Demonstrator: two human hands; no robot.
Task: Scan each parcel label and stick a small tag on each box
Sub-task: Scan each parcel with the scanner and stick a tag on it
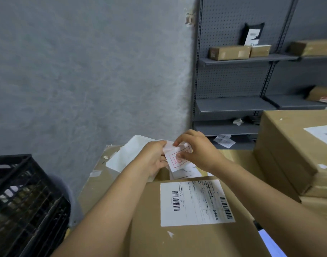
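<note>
A brown cardboard box (pixel 192 238) lies in front of me with a white shipping label (pixel 196 203) bearing barcodes on its top. Beyond it, both hands meet over a small white tag sheet with a red stamp-like mark (pixel 174 160). My left hand (pixel 153 156) grips the sheet's left edge. My right hand (pixel 198 149) pinches the sheet's top corner with finger and thumb. More white slips (pixel 185 172) lie under the held sheet. No scanner is visible.
A white tray (pixel 125 154) sits on a flat carton behind my left hand. A black plastic crate (pixel 23 201) stands at the left. Large taped boxes (pixel 296 153) stack at the right. Grey shelving (pixel 237 104) with small parcels (pixel 229 52) fills the back right.
</note>
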